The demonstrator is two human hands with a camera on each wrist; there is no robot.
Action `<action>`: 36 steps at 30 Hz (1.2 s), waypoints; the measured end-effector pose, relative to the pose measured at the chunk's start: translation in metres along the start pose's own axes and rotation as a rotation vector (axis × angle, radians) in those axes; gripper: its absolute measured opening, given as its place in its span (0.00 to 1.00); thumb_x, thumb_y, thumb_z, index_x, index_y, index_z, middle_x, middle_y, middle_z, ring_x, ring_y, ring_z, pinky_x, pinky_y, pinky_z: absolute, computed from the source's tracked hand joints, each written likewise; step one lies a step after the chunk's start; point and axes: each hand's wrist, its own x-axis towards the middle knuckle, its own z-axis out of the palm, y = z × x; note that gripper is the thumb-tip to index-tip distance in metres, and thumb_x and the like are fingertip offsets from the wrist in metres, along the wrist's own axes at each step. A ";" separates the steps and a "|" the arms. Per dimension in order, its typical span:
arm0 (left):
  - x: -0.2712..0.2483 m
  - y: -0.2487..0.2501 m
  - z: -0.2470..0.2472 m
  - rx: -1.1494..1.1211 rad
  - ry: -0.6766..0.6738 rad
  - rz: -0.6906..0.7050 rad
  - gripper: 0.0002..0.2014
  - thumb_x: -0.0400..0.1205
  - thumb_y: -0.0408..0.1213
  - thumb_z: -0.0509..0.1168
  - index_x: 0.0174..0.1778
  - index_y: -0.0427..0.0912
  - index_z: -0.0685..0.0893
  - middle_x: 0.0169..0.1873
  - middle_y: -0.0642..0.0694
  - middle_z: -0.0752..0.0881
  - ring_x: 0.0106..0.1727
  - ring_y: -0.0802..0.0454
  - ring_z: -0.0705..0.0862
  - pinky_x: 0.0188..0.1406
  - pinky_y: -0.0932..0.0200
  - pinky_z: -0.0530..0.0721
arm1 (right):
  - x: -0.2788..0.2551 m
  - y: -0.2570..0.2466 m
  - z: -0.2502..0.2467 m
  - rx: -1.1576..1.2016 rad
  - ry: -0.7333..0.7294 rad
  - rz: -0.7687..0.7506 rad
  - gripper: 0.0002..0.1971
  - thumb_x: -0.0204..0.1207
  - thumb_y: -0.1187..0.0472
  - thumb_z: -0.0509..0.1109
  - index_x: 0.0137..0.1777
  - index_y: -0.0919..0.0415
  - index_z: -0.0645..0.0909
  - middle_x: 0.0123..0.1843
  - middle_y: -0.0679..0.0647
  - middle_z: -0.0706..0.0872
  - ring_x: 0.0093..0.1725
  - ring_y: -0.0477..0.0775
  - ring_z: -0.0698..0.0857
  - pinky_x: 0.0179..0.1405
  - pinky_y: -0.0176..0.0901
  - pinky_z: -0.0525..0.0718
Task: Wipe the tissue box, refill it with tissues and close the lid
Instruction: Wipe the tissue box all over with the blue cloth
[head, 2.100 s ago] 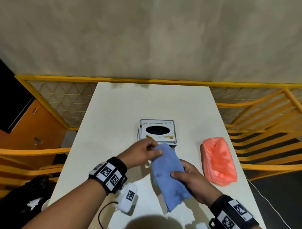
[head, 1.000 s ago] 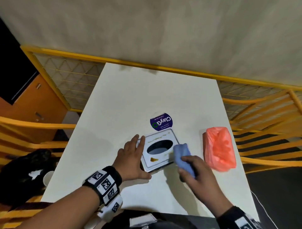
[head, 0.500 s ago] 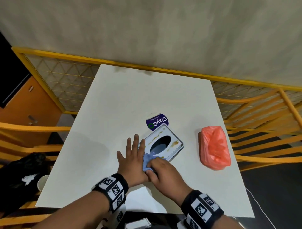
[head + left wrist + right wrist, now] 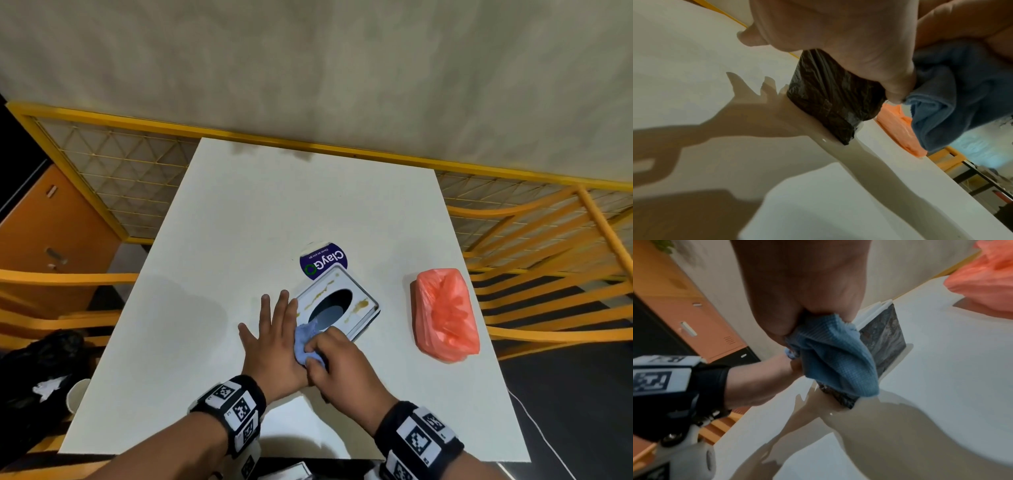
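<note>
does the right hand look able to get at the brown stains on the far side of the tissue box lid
Probably yes: the right hand, gripping the blue cloth, is already at the tissue box near edge, and nothing covers the stains across the lid.

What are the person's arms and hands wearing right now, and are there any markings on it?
Both forearms are bare, with no sleeves or gloves. The left hand and right hand each sit past a black wrist strap that carries white square tiles printed with black fiducial-style patterns. A white camera housing hangs under the left strap. A matching strap wraps the right wrist.
</note>
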 end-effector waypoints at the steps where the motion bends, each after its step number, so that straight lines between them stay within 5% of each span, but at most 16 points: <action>1: 0.000 0.002 0.000 0.008 0.007 -0.003 0.56 0.66 0.75 0.43 0.86 0.49 0.33 0.84 0.55 0.25 0.84 0.46 0.22 0.79 0.19 0.46 | 0.000 0.003 0.003 -0.066 0.002 -0.010 0.05 0.78 0.56 0.64 0.47 0.53 0.81 0.48 0.50 0.79 0.43 0.51 0.80 0.43 0.49 0.81; 6: 0.001 0.002 -0.004 0.073 0.019 0.024 0.63 0.64 0.76 0.58 0.87 0.45 0.40 0.88 0.50 0.35 0.87 0.44 0.28 0.78 0.20 0.52 | 0.010 0.025 -0.010 -0.248 0.117 -0.027 0.09 0.75 0.55 0.61 0.47 0.53 0.82 0.49 0.52 0.82 0.45 0.53 0.82 0.35 0.41 0.75; 17: 0.001 0.001 -0.010 0.153 -0.031 0.024 0.67 0.61 0.81 0.55 0.86 0.44 0.33 0.87 0.49 0.31 0.85 0.43 0.24 0.79 0.20 0.48 | 0.043 0.084 -0.079 -0.104 0.415 0.276 0.05 0.76 0.69 0.67 0.41 0.61 0.78 0.41 0.56 0.78 0.46 0.62 0.79 0.39 0.47 0.69; 19: 0.003 -0.001 -0.013 0.166 -0.036 0.036 0.67 0.61 0.81 0.54 0.86 0.44 0.33 0.87 0.49 0.31 0.85 0.43 0.24 0.79 0.20 0.48 | 0.038 0.074 -0.084 -0.111 0.463 0.189 0.01 0.76 0.67 0.69 0.44 0.62 0.81 0.41 0.54 0.79 0.47 0.59 0.78 0.42 0.47 0.72; 23: 0.004 -0.001 -0.015 0.125 -0.042 0.060 0.67 0.61 0.78 0.58 0.87 0.45 0.35 0.87 0.50 0.31 0.85 0.45 0.24 0.80 0.20 0.46 | 0.011 0.027 -0.041 -0.273 0.204 -0.150 0.08 0.73 0.59 0.69 0.52 0.53 0.81 0.46 0.51 0.80 0.47 0.56 0.79 0.38 0.48 0.77; 26: 0.004 -0.003 -0.016 0.070 -0.016 0.088 0.64 0.64 0.70 0.66 0.87 0.46 0.37 0.88 0.51 0.34 0.85 0.47 0.25 0.81 0.21 0.46 | 0.002 0.012 -0.008 -0.392 0.057 -0.255 0.12 0.71 0.58 0.69 0.54 0.51 0.81 0.44 0.51 0.78 0.41 0.56 0.78 0.31 0.46 0.74; 32: 0.005 0.000 -0.020 0.119 -0.043 0.085 0.66 0.60 0.79 0.57 0.87 0.45 0.37 0.88 0.51 0.35 0.86 0.47 0.27 0.81 0.23 0.47 | 0.010 0.036 -0.014 -0.364 0.132 -0.196 0.05 0.75 0.57 0.67 0.50 0.52 0.80 0.43 0.51 0.78 0.42 0.58 0.78 0.34 0.49 0.78; 36: 0.005 0.001 -0.022 0.154 -0.059 0.076 0.67 0.59 0.79 0.55 0.87 0.45 0.33 0.87 0.50 0.33 0.86 0.46 0.26 0.81 0.22 0.46 | 0.022 0.060 -0.033 -0.333 0.207 -0.095 0.11 0.76 0.56 0.63 0.51 0.57 0.84 0.46 0.56 0.82 0.47 0.61 0.81 0.43 0.49 0.80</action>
